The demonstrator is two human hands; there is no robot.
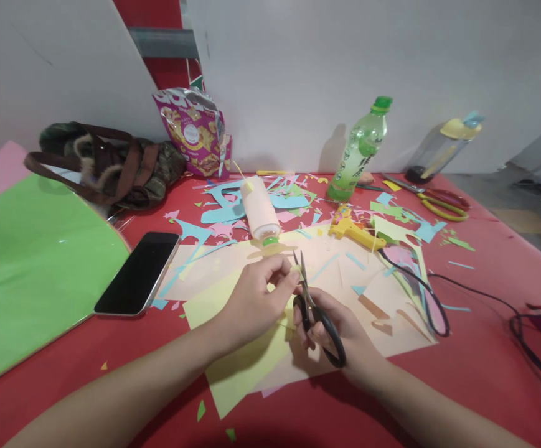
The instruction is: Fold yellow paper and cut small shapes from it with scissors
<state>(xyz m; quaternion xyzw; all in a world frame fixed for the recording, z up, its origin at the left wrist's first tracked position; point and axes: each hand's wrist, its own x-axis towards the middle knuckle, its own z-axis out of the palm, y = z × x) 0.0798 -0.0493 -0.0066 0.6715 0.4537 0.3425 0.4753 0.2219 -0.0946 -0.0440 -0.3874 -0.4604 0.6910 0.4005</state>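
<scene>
My left hand (261, 292) pinches a small piece of pale yellow paper (297, 271) between thumb and fingers. In my right hand (335, 323) is a pair of black-handled scissors (330, 333), fingers through the loops. The blades point up and away, slightly apart, right at the yellow piece. Below both hands lie sheets of yellow paper (246, 373) and pale peach paper (405, 330). Just beyond them a bottle wrapped in peach paper (259, 208) lies on its side, its green cap toward me and a yellow strip at its far end.
Around the red table (167, 386) are a phone (138, 274), green sheets (32, 261), a bag (111, 165), a snack pouch (193, 134) and a green drink bottle (361, 149). A yellow glue gun (357, 233) with a black cord, larger scissors (442, 204) and coloured scraps lie to the right.
</scene>
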